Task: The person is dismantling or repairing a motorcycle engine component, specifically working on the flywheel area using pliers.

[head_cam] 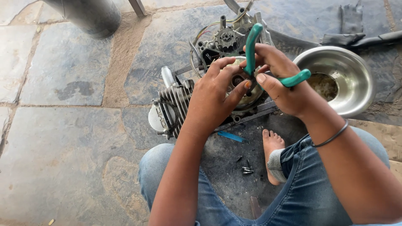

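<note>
I see green-handled pliers (255, 54) at upper centre of frame, handles spread, nose down against a small grey engine (180, 98) lying on the stone floor, cooling fins toward lower left.

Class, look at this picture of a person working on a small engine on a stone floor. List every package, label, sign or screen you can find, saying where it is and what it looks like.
None in view: no package, label, sign or screen shows.
The left hand rests on the engine.
The right hand holds green-handled pliers.
A steel bowl stands on the right.
</note>
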